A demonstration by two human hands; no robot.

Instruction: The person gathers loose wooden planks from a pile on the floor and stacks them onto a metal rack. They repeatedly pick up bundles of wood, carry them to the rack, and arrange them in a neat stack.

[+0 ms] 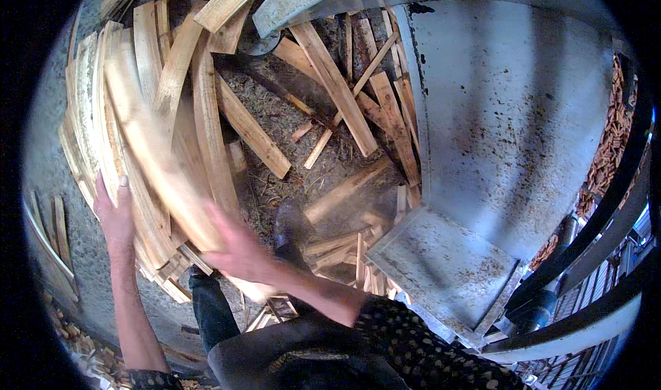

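Clothing: a dark garment with a fine pale dotted pattern (pixel 413 352) fills the lower edge, nearest the camera, with dark trousers (pixel 210 311) below the hands.
Right hand: the right hand (pixel 237 249) reaches across from the lower right, blurred, fingers spread open and flat against the near end of a long pale curved wooden slat (pixel 155 149); it presses the wood rather than wrapping it.
Left hand: the left hand (pixel 116 214) comes up from the lower left, fingers straight and together, palm laid on the outer edge of the stack of pale bent wooden slats (pixel 93 128); open, not clenched.
Held wood: the long slat lies on top of the stack, running from the right hand up and to the left, between the two hands.
Stack: the slats lie side by side on edge, leaning together on the left, their near ends just above the trousers.
Shoe: a dark shoe (pixel 289 228) stands on the ground just right of the right hand.
Ground: loose sawdust and shavings (pixel 289 176) with scattered short flat wooden offcuts (pixel 337 87) lying crosswise, beyond the shoe.
Machine: a grey speckled sheet-metal housing (pixel 509 114) stands on the right, with a sloping grey metal plate (pixel 441 266) at its near foot.
Right rim: dark curved metal rails (pixel 606 211) and a heap of reddish wood chips (pixel 609 142) lie behind them.
Far edge: a curved grey metal guard (pixel 303 1) arches over the offcuts at the top.
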